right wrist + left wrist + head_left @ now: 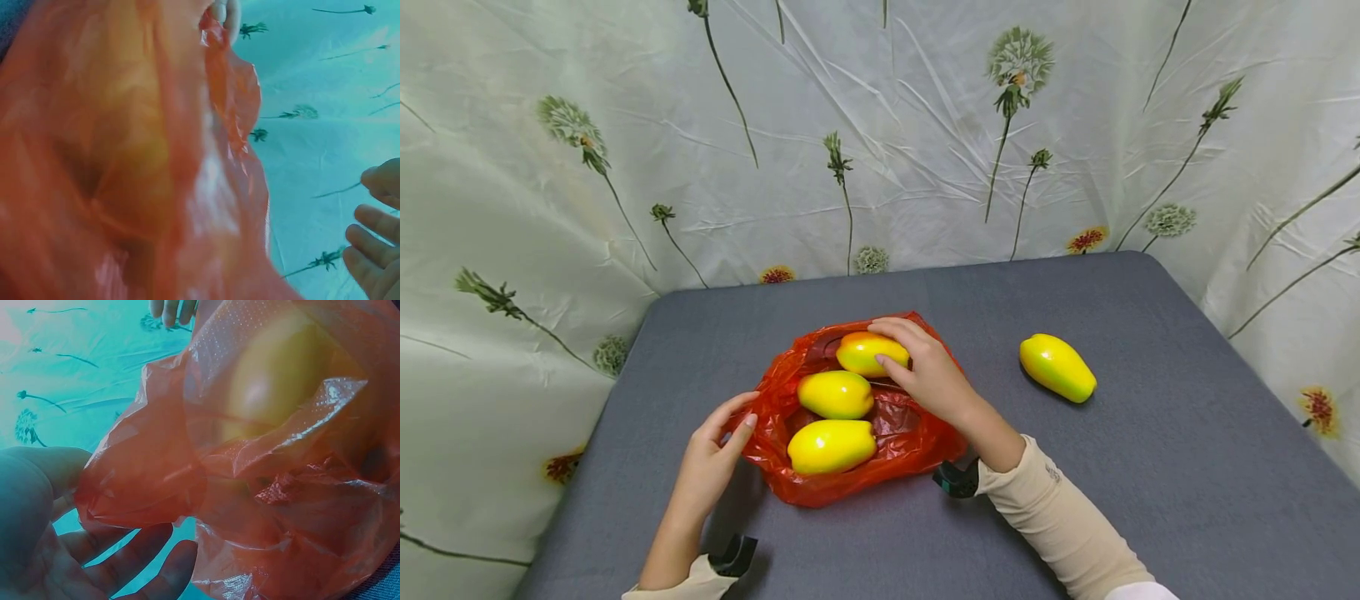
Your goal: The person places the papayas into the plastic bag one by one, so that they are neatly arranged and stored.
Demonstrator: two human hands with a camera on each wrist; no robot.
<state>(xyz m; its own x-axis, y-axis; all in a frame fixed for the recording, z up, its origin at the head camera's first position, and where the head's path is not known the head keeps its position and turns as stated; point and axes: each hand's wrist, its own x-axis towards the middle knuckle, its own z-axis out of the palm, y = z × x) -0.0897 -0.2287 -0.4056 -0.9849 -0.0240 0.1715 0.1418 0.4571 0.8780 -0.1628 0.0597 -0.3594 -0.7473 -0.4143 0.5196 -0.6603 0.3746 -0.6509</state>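
Observation:
A red plastic bag (895, 467) lies with its mouth spread open, holding a near yellow mango (831, 447), a middle mango (835, 395) and a far mango (859, 353). At its left rim, my left hand (711, 454) pinches the bag's edge between thumb and fingers; the left wrist view shows the red film (137, 481) there. My right hand (928, 371) is over the far mango, its fingers spread apart, the thumb near the fruit's side. Whether it touches the mango is unclear. In the right wrist view these fingers (369, 240) show nothing between them.
Another yellow mango (1057, 368) lies on the grey table (1187, 433), right of the bag. A curtain with a flower pattern (925, 150) hangs behind the table and along its sides. A dark wrist camera (957, 479) sits by the right sleeve.

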